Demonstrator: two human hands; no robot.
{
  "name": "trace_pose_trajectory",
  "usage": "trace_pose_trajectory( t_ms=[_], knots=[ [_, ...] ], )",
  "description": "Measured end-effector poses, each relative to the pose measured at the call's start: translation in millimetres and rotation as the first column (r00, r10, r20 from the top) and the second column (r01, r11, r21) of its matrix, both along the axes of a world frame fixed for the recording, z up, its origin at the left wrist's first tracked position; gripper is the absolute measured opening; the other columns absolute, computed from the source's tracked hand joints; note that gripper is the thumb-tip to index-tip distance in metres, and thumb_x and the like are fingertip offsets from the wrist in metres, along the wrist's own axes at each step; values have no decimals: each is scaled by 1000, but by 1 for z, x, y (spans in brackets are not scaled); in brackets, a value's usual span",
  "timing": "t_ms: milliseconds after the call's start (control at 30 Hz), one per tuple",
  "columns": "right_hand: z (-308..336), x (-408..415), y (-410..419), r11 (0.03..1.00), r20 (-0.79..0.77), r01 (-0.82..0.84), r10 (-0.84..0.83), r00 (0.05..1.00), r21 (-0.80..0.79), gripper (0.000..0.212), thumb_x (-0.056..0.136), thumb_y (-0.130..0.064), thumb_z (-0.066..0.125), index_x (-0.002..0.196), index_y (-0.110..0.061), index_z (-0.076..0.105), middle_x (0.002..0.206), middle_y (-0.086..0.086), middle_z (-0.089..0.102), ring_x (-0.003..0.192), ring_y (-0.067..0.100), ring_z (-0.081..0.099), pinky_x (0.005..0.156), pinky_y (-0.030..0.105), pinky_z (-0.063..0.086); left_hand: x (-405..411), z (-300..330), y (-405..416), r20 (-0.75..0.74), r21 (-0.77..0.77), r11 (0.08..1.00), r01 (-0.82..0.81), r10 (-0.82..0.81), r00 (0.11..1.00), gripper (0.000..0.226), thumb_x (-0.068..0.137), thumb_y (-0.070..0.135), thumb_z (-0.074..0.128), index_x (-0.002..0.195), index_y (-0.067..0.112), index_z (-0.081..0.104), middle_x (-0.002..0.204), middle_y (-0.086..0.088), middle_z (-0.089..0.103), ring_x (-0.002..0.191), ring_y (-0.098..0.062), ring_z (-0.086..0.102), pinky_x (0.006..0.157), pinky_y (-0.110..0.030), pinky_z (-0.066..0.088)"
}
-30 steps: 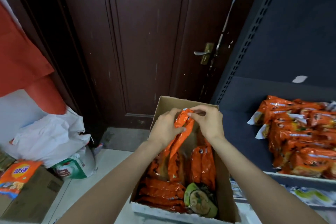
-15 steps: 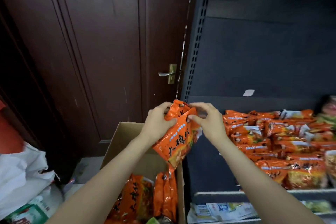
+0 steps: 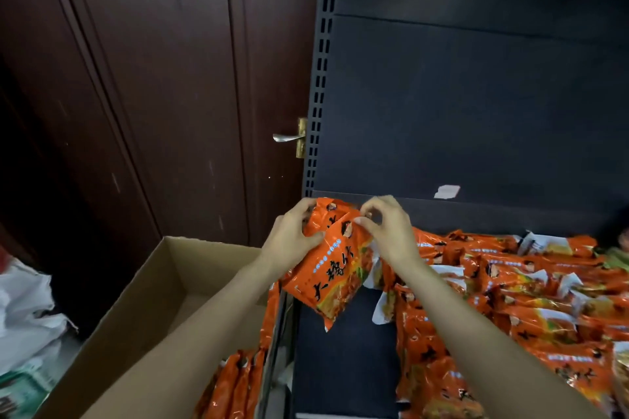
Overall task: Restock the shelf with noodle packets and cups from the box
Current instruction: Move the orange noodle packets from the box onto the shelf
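Noodle packet point(image 3: 335, 269), orange, hangs above the dark shelf point(image 3: 343, 357) edge, its top pinched by left hand point(image 3: 292, 238) and right hand point(image 3: 388, 231). More packets point(image 3: 510, 303) cover the shelf; the cardboard box point(image 3: 163, 286) sits left.

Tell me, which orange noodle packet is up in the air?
The noodle packet held by both hands, left hand and right hand, hanging over the shelf's bare left end. The others lie piled on the shelf or stand in the box.
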State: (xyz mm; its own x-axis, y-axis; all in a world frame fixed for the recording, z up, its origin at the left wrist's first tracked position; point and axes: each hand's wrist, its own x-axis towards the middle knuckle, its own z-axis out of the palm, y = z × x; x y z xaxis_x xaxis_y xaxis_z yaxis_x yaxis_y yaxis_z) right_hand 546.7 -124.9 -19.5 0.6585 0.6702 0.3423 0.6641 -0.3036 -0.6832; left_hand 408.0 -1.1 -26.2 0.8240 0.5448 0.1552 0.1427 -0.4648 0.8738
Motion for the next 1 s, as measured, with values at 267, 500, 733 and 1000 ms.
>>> trace_pose_trajectory(
  t_ms=[267, 500, 733, 1000],
  knots=[
    [-14, 23, 22, 986, -115, -169, 166, 979, -15, 14, 87, -18, 65, 87, -20, 51, 96, -9, 64, 97, 5, 60, 89, 26, 48, 24, -16, 16, -45, 1, 1000, 4, -4, 999, 40, 85, 8, 63, 118, 27, 50, 100, 12, 62, 91, 1, 61, 83, -17, 50],
    [-26, 62, 20, 905, -356, -361, 269, 895, -224, 74, 69, -33, 82, 133, -33, 44, 132, -8, 53, 120, 7, 49, 103, 34, 41, 30, -31, 28, -3, -97, 995, 38, -39, 999, 39, 88, 10, 62, 118, 30, 47, 103, 17, 60, 95, -1, 62, 80, -17, 52],
    [-32, 61, 34, 939, -11, -198, 204, 979, -282, 34, 67, -24, 83, 96, -25, 64, 98, -11, 60, 98, 12, 55, 89, 33, 46, 36, -52, 37, 15, -97, 995, 6, -5, 1000, 39, 86, 3, 58, 113, 31, 54, 105, 9, 65, 98, -5, 63, 88, -27, 52],
    [-53, 50, 39, 966, 412, -11, 120, 903, -258, 38, 75, -24, 77, 111, -20, 67, 104, -3, 65, 101, 20, 53, 92, 33, 36, 44, -74, 38, -167, 45, 990, -133, 139, 976, 59, 71, 31, 80, 122, 27, 50, 111, 2, 55, 101, -13, 56, 89, -29, 48]
  ],
)
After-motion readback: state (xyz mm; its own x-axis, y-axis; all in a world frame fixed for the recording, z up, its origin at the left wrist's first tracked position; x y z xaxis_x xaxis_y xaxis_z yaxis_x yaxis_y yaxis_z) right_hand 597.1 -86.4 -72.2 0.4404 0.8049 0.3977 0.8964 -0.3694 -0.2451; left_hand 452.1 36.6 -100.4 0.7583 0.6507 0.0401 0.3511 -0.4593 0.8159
